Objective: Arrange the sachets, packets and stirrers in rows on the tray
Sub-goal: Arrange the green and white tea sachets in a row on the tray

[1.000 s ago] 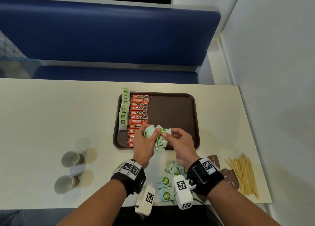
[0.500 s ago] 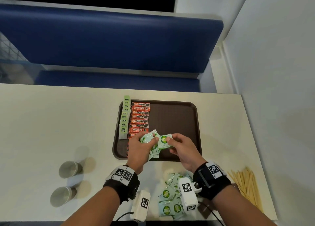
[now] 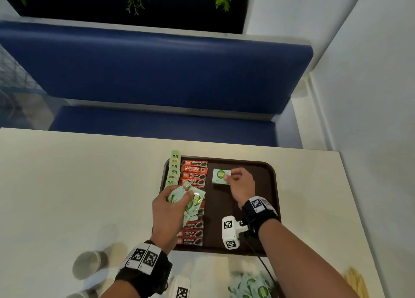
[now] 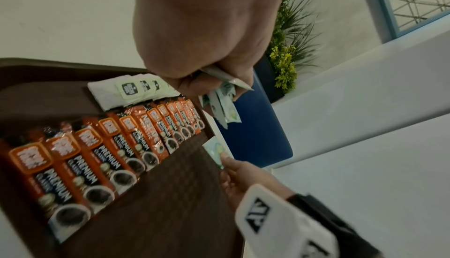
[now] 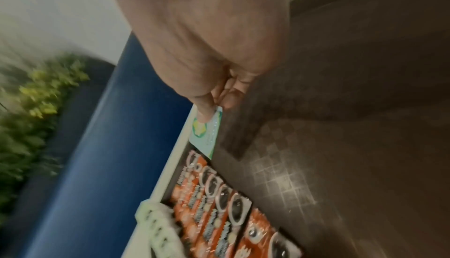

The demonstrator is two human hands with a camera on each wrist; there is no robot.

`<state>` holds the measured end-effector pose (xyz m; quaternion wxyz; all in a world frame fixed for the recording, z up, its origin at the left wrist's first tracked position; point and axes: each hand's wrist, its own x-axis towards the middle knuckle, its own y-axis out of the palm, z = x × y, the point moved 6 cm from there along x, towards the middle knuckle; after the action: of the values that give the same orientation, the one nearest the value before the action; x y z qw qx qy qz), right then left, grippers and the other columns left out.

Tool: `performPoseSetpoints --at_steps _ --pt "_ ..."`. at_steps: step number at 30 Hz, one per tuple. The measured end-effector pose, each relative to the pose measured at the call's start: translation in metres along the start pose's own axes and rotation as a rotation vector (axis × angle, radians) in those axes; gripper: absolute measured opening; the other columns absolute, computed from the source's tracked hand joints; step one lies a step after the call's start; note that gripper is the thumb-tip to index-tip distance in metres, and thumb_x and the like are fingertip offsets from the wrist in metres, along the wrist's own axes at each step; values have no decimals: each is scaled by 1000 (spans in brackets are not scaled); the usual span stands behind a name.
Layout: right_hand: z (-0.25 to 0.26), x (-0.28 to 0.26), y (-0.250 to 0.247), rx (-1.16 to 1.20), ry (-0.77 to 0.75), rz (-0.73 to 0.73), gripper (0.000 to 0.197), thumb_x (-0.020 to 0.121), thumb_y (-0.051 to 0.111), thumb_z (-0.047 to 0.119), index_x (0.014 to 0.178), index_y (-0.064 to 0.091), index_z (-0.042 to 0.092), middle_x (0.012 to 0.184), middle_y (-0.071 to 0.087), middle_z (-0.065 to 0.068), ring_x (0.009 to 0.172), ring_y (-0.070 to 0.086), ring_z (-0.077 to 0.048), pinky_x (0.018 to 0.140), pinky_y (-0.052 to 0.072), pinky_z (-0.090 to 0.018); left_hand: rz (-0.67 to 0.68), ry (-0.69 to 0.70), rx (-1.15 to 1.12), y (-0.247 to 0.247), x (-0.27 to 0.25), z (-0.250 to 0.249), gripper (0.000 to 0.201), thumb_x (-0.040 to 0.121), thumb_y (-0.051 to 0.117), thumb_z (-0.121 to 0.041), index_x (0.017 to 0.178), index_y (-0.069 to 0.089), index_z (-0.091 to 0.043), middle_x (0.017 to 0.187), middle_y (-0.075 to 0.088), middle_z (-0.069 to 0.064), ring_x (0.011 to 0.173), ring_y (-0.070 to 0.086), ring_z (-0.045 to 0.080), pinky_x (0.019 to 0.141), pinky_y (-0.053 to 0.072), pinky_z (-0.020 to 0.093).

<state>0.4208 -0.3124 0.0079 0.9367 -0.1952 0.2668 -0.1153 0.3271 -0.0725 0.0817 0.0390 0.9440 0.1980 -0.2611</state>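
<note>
Your right hand (image 3: 241, 185) pinches the right edge of a square pale-green sachet (image 3: 220, 176) between thumb and fingers (image 5: 205, 113), at the far end of the dark brown plastic tray (image 3: 272, 185), just beside the row of orange coffee packets (image 3: 194, 174). Your left hand (image 3: 168, 214) clamps a bunch of green sachets (image 3: 190, 199) over that row.

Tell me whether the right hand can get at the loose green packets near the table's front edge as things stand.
Probably yes, but not right now. The right hand pinches a green packet over the tray. The loose green packets lie uncovered beside that forearm, so once it lets go, drawing back should reach them.
</note>
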Motion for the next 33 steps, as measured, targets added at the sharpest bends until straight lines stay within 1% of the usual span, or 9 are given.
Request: performPoseSetpoints --at_steps 3,5,8,11,14,17,22,29,33 --pt "2 21 21 -128 -35 -3 18 94 79 16 104 64 18 103 71 -3 97 67 -17 66 41 -11 21 4 -39 -2 7 -15 16 93 82 -9 107 76 -10 95 84 6 85 83 29 76 68 46" --pt "2 32 29 -163 -33 -14 17 95 77 16 104 62 17 104 68 -4 94 65 -17 63 38 -8 32 4 -48 -4 15 -23 18 93 82 -9 109 75 -9 96 84 8 86 83 29 76 68 46" --pt "2 38 34 -196 -45 -55 21 95 77 18 109 62 14 100 64 -2 95 67 -20 73 50 -18 30 9 -60 -10 24 -31 19 93 82 -9 110 74 -8 96 84 7 85 83 28 68 69 40" --pt "2 33 33 -325 -133 -133 25 95 77 23 113 60 19 115 56 -2 105 61 -21 89 57 -36 35 3 -71 -12 29 -33 20 94 81 -9 112 74 -8 98 84 8 86 83 29 66 68 37" --pt "5 24 41 -454 -297 -66 24 98 72 21 118 60 25 123 50 2 113 51 -16 89 54 -33 30 -8 -73 -14 33 -30 21 93 81 -10 113 74 -8 98 84 8 86 83 30 67 68 38" --pt "4 19 48 -552 -372 12 27 99 69 21 125 63 28 130 47 4 120 48 -15 91 56 -32 26 -18 -69 -15 34 -27 21 93 82 -12 113 74 -9 99 84 7 88 83 30 73 68 43" --pt "4 20 50 -564 -374 -14 25 100 69 24 124 64 27 129 47 4 120 50 -16 91 59 -34 21 -36 -63 -19 34 -23 22 93 82 -13 114 74 -10 101 84 7 88 83 30 79 67 50" --pt "7 22 51 -608 -381 -6 28 100 69 25 126 63 29 131 46 3 122 49 -15 89 59 -31 20 -54 -83 -22 37 -22 22 93 82 -12 113 74 -9 101 84 9 88 83 31 76 67 46" --pt "9 22 51 -612 -378 -9 29 100 69 27 128 62 29 131 46 3 123 49 -16 90 59 -33 23 -56 -75 -22 38 -23 23 93 81 -13 114 73 -9 101 84 9 89 83 31 80 67 50"
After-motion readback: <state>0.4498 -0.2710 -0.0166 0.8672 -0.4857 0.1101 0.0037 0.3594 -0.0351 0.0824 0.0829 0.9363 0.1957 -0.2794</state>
